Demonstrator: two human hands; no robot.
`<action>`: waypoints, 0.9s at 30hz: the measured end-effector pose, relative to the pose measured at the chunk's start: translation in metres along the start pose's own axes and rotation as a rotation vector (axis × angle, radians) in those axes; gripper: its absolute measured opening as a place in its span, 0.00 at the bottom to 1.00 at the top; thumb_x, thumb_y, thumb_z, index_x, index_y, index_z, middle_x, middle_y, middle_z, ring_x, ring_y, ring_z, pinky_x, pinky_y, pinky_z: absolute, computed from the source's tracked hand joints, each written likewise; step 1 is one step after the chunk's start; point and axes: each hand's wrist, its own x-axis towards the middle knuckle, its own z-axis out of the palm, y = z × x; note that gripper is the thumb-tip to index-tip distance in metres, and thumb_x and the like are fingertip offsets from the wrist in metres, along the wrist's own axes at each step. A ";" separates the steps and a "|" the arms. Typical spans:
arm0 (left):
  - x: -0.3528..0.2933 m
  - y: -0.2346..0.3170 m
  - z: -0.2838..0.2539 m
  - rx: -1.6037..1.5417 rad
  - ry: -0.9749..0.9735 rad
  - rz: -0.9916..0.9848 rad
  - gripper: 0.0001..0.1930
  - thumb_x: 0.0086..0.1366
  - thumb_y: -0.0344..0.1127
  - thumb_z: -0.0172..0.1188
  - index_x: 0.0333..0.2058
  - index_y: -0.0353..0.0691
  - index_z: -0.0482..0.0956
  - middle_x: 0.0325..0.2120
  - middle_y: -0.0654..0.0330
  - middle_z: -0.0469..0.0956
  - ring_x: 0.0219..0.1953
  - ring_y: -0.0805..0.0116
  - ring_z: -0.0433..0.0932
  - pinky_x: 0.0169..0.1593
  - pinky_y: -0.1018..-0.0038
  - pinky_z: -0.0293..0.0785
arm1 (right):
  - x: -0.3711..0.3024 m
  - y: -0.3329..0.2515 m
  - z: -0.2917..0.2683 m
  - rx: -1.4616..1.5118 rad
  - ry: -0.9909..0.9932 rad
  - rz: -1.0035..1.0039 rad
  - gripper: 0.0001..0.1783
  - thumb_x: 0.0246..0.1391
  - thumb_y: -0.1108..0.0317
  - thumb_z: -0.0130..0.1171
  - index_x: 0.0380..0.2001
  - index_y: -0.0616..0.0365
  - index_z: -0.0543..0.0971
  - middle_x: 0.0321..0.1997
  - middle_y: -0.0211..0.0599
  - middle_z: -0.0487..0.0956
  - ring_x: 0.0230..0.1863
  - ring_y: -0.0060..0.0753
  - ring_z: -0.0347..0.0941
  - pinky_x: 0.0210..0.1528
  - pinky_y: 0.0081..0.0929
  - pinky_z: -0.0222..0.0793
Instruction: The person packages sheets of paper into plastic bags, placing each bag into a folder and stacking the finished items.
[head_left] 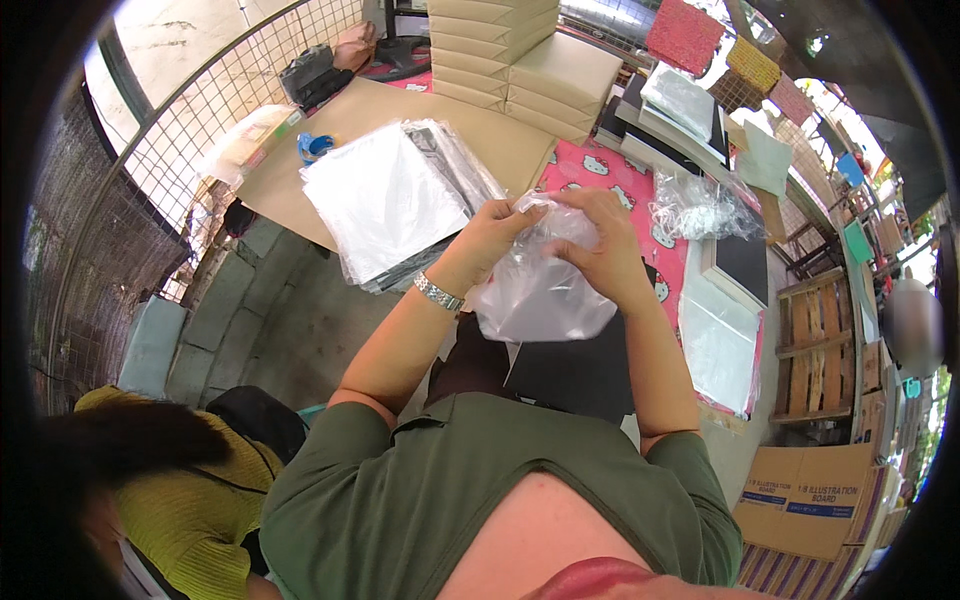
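A clear plastic bag (545,300) hangs between my two hands, above my lap, its upper part bunched up. My left hand (500,232), with a metal-band watch on the wrist, pinches the bag's upper left edge. On the other side, my right hand (608,245) has its fingers curled over the bag's top and its thumb against the plastic. Below the bag a black flat board (570,378) lies across my lap. Just left of my hands, a pile of white and grey sheets in clear plastic (385,205) rests on the table's near edge.
Brown paper (285,195) covers the table's left, with a blue tape roll (316,148) on it. Beige wrapped packs (470,50) stand stacked behind. At right are black-covered books (735,270) and a crumpled clear bag (705,205). A person in yellow-green (190,490) is at lower left.
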 end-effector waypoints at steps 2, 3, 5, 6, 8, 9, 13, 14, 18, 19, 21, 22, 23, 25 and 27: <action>-0.003 0.002 -0.001 0.008 -0.027 0.160 0.10 0.56 0.28 0.56 0.37 0.31 0.74 0.31 0.60 0.77 0.31 0.77 0.75 0.36 0.78 0.72 | -0.002 0.004 0.006 0.184 -0.002 0.137 0.06 0.51 0.70 0.56 0.33 0.59 0.76 0.24 0.27 0.75 0.26 0.15 0.68 0.29 0.18 0.64; -0.006 0.005 0.001 -0.026 -0.037 0.245 0.09 0.56 0.27 0.57 0.36 0.32 0.74 0.31 0.61 0.77 0.31 0.77 0.75 0.36 0.78 0.72 | 0.000 0.008 0.008 0.397 0.003 0.342 0.06 0.52 0.70 0.55 0.32 0.60 0.76 0.24 0.28 0.75 0.25 0.15 0.67 0.29 0.18 0.64; -0.010 0.009 0.000 -0.055 -0.050 0.318 0.09 0.54 0.25 0.59 0.35 0.34 0.74 0.31 0.61 0.77 0.31 0.77 0.75 0.36 0.79 0.72 | 0.006 0.008 0.006 0.509 -0.056 0.561 0.06 0.53 0.70 0.53 0.30 0.61 0.75 0.23 0.26 0.73 0.24 0.13 0.65 0.27 0.15 0.62; -0.011 0.008 -0.003 -0.052 -0.055 0.302 0.10 0.52 0.24 0.59 0.35 0.34 0.74 0.31 0.61 0.76 0.32 0.76 0.75 0.36 0.79 0.72 | 0.007 0.007 0.007 0.463 -0.051 0.568 0.06 0.54 0.70 0.53 0.30 0.61 0.75 0.22 0.26 0.73 0.23 0.13 0.64 0.26 0.15 0.61; -0.012 0.005 -0.002 -0.072 -0.005 0.340 0.11 0.50 0.21 0.60 0.34 0.35 0.73 0.31 0.61 0.76 0.32 0.76 0.75 0.37 0.79 0.72 | 0.007 0.006 0.013 0.369 -0.032 0.583 0.06 0.54 0.70 0.52 0.29 0.61 0.75 0.21 0.25 0.72 0.22 0.13 0.63 0.25 0.16 0.60; -0.011 0.002 0.001 -0.097 0.050 0.394 0.12 0.49 0.20 0.60 0.34 0.35 0.73 0.31 0.61 0.76 0.32 0.76 0.75 0.37 0.79 0.72 | 0.006 0.008 0.017 0.387 0.032 0.539 0.07 0.55 0.69 0.51 0.29 0.61 0.75 0.20 0.24 0.71 0.22 0.13 0.62 0.25 0.16 0.60; -0.009 0.002 0.016 -0.167 0.134 0.552 0.09 0.51 0.22 0.60 0.32 0.36 0.73 0.30 0.61 0.76 0.32 0.77 0.75 0.37 0.80 0.71 | 0.011 0.010 0.019 0.474 0.129 0.560 0.09 0.56 0.67 0.50 0.28 0.61 0.74 0.18 0.24 0.68 0.21 0.13 0.60 0.25 0.17 0.58; -0.007 -0.002 0.016 -0.132 0.118 0.532 0.08 0.53 0.23 0.59 0.33 0.35 0.73 0.30 0.61 0.76 0.32 0.77 0.75 0.37 0.80 0.71 | 0.012 0.008 0.017 0.508 0.110 0.617 0.09 0.56 0.66 0.50 0.28 0.62 0.74 0.18 0.23 0.67 0.21 0.13 0.59 0.25 0.17 0.58; 0.003 -0.005 0.013 -0.028 0.050 0.300 0.10 0.58 0.30 0.56 0.38 0.34 0.71 0.33 0.60 0.76 0.34 0.76 0.74 0.37 0.80 0.71 | 0.015 0.014 0.012 0.461 0.158 0.540 0.10 0.56 0.66 0.51 0.26 0.61 0.73 0.19 0.22 0.66 0.21 0.13 0.58 0.24 0.16 0.56; 0.003 -0.002 0.011 -0.011 0.036 0.205 0.11 0.60 0.32 0.55 0.40 0.33 0.70 0.34 0.60 0.76 0.35 0.76 0.74 0.38 0.80 0.71 | 0.014 0.011 0.007 0.525 0.147 0.534 0.10 0.56 0.66 0.51 0.25 0.61 0.72 0.19 0.21 0.66 0.21 0.13 0.57 0.24 0.15 0.56; -0.002 0.006 0.011 -0.122 0.010 0.226 0.14 0.61 0.33 0.53 0.42 0.32 0.68 0.33 0.60 0.76 0.34 0.76 0.74 0.38 0.78 0.71 | 0.008 0.015 0.001 0.622 0.085 0.554 0.12 0.56 0.64 0.52 0.24 0.61 0.72 0.19 0.20 0.66 0.21 0.12 0.56 0.24 0.15 0.54; -0.004 0.007 0.012 -0.177 -0.003 0.235 0.15 0.61 0.34 0.53 0.44 0.32 0.67 0.33 0.59 0.76 0.34 0.75 0.75 0.38 0.78 0.72 | 0.002 0.020 -0.001 0.656 0.031 0.582 0.12 0.56 0.63 0.51 0.24 0.61 0.72 0.19 0.20 0.66 0.21 0.12 0.56 0.24 0.14 0.53; -0.001 0.004 0.011 -0.239 0.022 0.248 0.14 0.60 0.33 0.54 0.43 0.32 0.67 0.32 0.59 0.76 0.33 0.75 0.75 0.37 0.77 0.72 | -0.002 0.024 -0.004 0.688 -0.023 0.609 0.13 0.56 0.62 0.51 0.23 0.60 0.72 0.19 0.19 0.67 0.21 0.12 0.56 0.24 0.14 0.53; 0.007 0.001 0.013 -0.359 0.065 0.270 0.14 0.58 0.29 0.56 0.42 0.32 0.67 0.30 0.59 0.76 0.32 0.73 0.75 0.37 0.76 0.73 | -0.005 0.031 -0.013 0.701 -0.058 0.649 0.13 0.56 0.62 0.52 0.24 0.61 0.73 0.19 0.19 0.67 0.21 0.12 0.56 0.24 0.13 0.53; 0.004 0.001 0.026 -0.267 0.073 0.318 0.13 0.54 0.26 0.59 0.38 0.33 0.68 0.29 0.59 0.75 0.30 0.74 0.75 0.35 0.77 0.72 | -0.007 0.032 -0.019 0.738 -0.069 0.694 0.12 0.55 0.63 0.54 0.25 0.61 0.75 0.19 0.19 0.67 0.22 0.12 0.57 0.25 0.14 0.53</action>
